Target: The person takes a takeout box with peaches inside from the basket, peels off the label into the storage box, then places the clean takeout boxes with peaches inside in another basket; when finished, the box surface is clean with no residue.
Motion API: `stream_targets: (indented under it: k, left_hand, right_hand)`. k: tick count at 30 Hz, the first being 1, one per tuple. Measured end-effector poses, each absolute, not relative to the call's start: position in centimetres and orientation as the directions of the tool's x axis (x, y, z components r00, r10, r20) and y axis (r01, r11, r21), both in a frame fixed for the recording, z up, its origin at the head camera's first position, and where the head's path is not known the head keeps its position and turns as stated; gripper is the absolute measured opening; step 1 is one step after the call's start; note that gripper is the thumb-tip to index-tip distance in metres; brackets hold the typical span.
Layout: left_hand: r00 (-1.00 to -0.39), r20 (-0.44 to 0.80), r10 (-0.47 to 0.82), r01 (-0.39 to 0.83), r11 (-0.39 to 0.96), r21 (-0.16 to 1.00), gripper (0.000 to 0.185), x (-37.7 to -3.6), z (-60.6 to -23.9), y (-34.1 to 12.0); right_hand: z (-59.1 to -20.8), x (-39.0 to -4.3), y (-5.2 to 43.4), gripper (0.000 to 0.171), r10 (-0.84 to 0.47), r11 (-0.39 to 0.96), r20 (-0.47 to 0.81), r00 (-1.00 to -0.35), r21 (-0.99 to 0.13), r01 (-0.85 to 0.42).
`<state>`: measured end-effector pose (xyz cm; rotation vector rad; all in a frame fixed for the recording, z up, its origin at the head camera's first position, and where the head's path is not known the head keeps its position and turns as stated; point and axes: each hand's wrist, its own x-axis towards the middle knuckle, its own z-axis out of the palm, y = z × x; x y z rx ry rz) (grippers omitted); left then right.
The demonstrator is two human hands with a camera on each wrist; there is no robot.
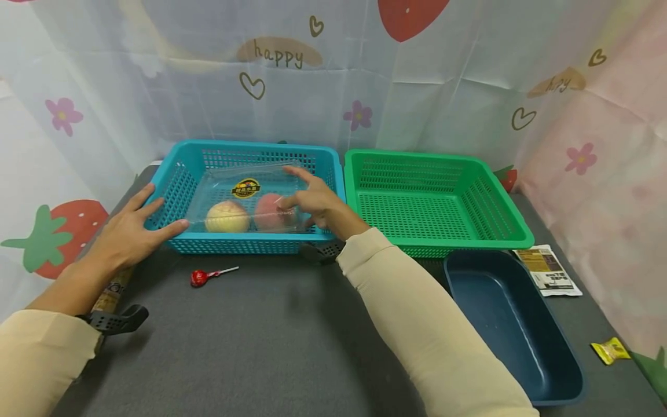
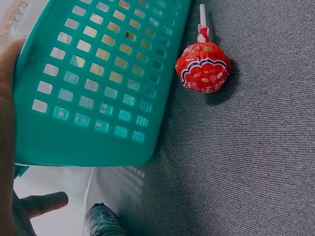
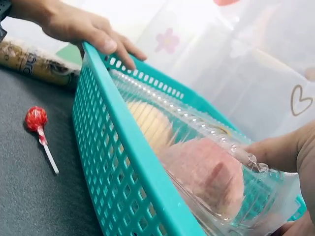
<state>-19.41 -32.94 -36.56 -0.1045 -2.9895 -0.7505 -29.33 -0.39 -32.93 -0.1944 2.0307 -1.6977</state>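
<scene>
A clear plastic fruit box with a black-and-gold label sits tilted in the blue basket. Through its plastic show a pale yellow peach and a pink peach. My right hand grips the box at its right end, some fingertips hidden from view. At the basket's left end, my left hand rests on the rim with fingers spread, its thumb on the near corner. A red-wrapped lollipop lies on the dark table just before the basket.
A green basket stands right of the blue one. Nearer on the right is a dark blue bin, with a white-and-brown packet and a yellow wrapped sweet beyond it. A printed tube-shaped pack lies beneath the left forearm.
</scene>
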Motion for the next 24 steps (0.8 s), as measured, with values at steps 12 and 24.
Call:
stream_targets:
  k: [12,24]
  left_hand:
    - [-0.995,0.08,0.054,0.085,0.876,0.475,0.088,-19.3,-36.4,-32.9]
    - [-0.995,0.082,0.051,0.084,0.878,0.471,0.087,-19.3,-36.6,-33.0]
  right_hand:
    - [-31.3,-28.8,1.4,0.084,-0.359,0.094,-0.219,-0.907,-0.976,0.199]
    - [-29.4,-28.5,5.1,0.081,-0.355,-0.02,-0.194,-0.915,-0.976,0.215]
